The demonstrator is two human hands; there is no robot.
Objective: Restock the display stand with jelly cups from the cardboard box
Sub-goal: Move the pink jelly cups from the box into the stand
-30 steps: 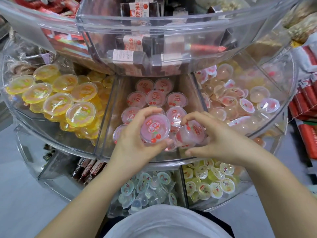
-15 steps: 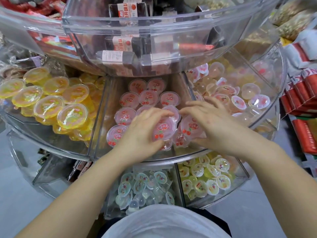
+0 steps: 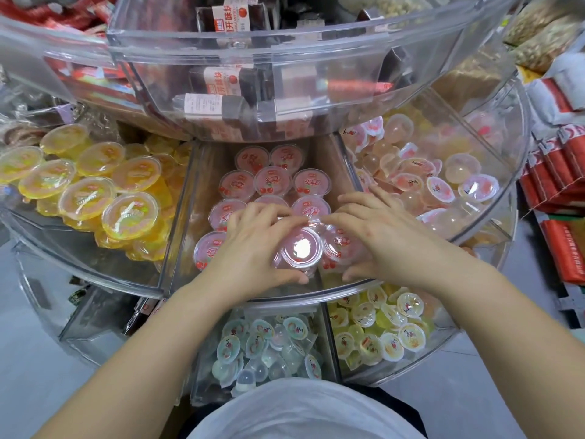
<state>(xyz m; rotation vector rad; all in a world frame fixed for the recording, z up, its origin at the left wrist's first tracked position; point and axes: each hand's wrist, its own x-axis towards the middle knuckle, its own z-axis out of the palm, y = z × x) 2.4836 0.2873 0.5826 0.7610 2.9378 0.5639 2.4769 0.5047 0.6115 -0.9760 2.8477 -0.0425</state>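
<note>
Both hands are down in the middle compartment of the clear display stand (image 3: 177, 217), among the pink jelly cups (image 3: 272, 180). The left hand (image 3: 253, 245) curls round a pink cup (image 3: 300, 250) at the front, thumb beneath it; the right hand (image 3: 380, 236) lies with fingers extended over a neighbouring cup (image 3: 337, 245). Yellow jelly cups (image 3: 85, 198) fill the left compartment, pale peach ones (image 3: 443, 188) the right. Below sit bluish cups (image 3: 262, 340) and yellow-green cups (image 3: 380, 327); the tier above holds boxed snacks (image 3: 221, 80).
</note>
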